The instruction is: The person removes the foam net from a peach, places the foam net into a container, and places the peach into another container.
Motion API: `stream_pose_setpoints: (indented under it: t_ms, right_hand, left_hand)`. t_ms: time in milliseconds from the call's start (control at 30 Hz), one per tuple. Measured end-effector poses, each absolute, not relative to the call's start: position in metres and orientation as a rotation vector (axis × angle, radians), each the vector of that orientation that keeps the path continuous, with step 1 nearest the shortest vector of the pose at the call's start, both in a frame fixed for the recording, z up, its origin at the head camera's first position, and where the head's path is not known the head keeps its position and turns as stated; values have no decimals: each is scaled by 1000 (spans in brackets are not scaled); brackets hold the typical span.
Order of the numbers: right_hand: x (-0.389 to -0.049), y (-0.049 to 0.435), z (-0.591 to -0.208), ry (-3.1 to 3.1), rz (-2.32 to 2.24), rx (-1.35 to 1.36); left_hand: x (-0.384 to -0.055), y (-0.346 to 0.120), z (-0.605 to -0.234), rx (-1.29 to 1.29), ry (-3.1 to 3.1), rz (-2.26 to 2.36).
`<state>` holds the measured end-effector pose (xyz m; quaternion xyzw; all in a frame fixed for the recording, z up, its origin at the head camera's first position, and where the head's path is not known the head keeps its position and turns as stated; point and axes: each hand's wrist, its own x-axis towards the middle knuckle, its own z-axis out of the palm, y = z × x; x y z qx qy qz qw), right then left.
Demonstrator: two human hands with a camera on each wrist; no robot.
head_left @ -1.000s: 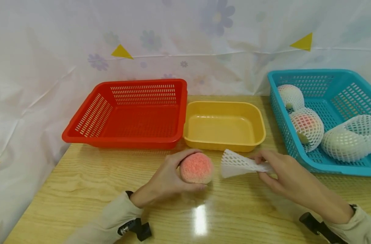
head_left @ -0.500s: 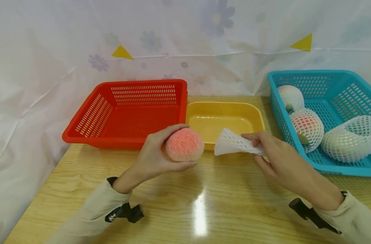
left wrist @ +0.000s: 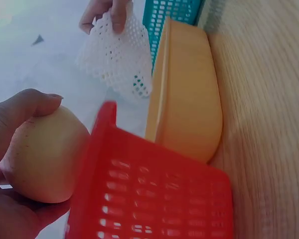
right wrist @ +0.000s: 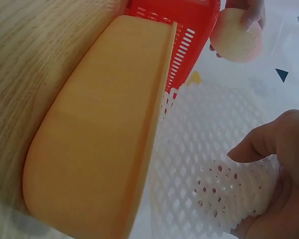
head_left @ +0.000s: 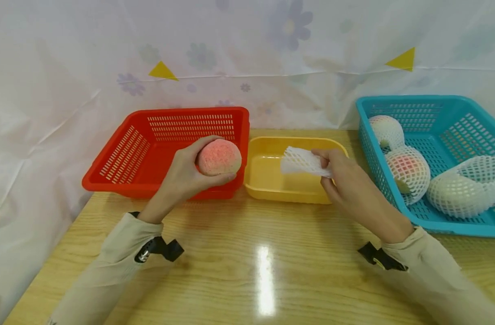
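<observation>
A pink and cream peach [head_left: 220,157] is in the grip of my left hand [head_left: 186,169], thumb below and fingers behind it. In the head view it overlaps the right part of the red basket [head_left: 166,187], and the left wrist view has the peach [left wrist: 50,154] above the rim. My right hand [head_left: 349,189] pinches one end of a white foam fruit net [head_left: 302,161], whose wide end points left. That net hangs over the yellow tray [head_left: 288,195]; in the right wrist view its mesh [right wrist: 204,164] is higher than the tray's edge.
At right, a blue basket [head_left: 455,229] holds several peaches in foam nets, one being a netted peach [head_left: 408,174]. The red basket and yellow tray stand side by side on the wooden table [head_left: 231,262]. Behind them hangs a flowered white cloth [head_left: 247,54].
My left hand has carried the peach up and left, from over the table to over the red basket. My right hand has moved the foam net forward and slightly left, over the yellow tray.
</observation>
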<state>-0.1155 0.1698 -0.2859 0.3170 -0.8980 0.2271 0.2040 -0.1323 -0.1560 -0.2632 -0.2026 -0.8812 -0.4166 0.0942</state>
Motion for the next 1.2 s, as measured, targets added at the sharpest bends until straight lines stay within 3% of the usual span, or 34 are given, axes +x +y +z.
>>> stream_pose_setpoints:
  t_ms: [567,1200]
  right_hand:
    - [-163,144,-320,-2637,699,792]
    - [-186,153,-331,-3031,800,874]
  left_hand:
    - [-174,-179,-280,-237,-3247,-673]
    - [-186,-172,-283,-138,-3496,-549]
